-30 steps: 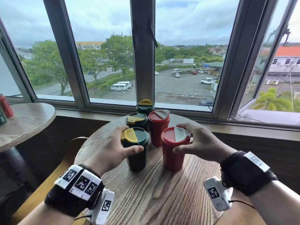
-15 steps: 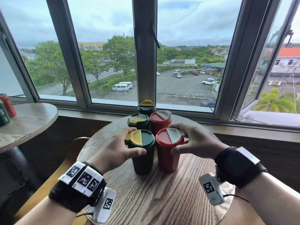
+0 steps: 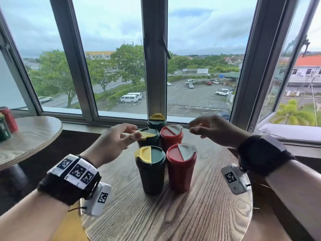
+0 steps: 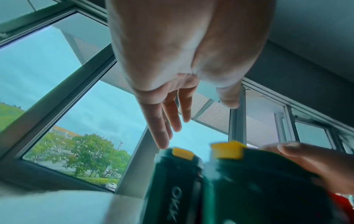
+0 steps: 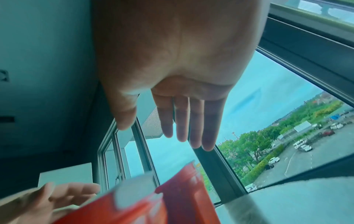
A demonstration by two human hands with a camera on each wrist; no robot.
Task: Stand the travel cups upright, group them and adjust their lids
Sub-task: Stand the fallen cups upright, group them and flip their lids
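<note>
Several travel cups stand upright in a tight cluster on the round wooden table (image 3: 173,220). Nearest are a dark green cup with a yellow-and-green lid (image 3: 150,169) and a red cup with a red-and-grey lid (image 3: 181,168). Behind them stand a second green cup (image 3: 149,136), a second red cup (image 3: 171,136) and a third green cup (image 3: 156,121). My left hand (image 3: 119,138) hovers above the left side of the cluster, fingers relaxed, holding nothing. My right hand (image 3: 206,129) hovers above the right side, also relaxed and holding nothing. The wrist views show straight fingers (image 4: 164,121) (image 5: 184,121) over blurred cups.
The window frame (image 3: 154,66) and sill rise just behind the table. A second round table (image 3: 31,134) at the left carries a red can (image 3: 9,119) and a green can (image 3: 3,127). An open window sash (image 3: 284,129) juts in at the right.
Both hands have let go of the two front cups and lifted up and away toward the window. The front red cup now stands close beside the front green cup.
</note>
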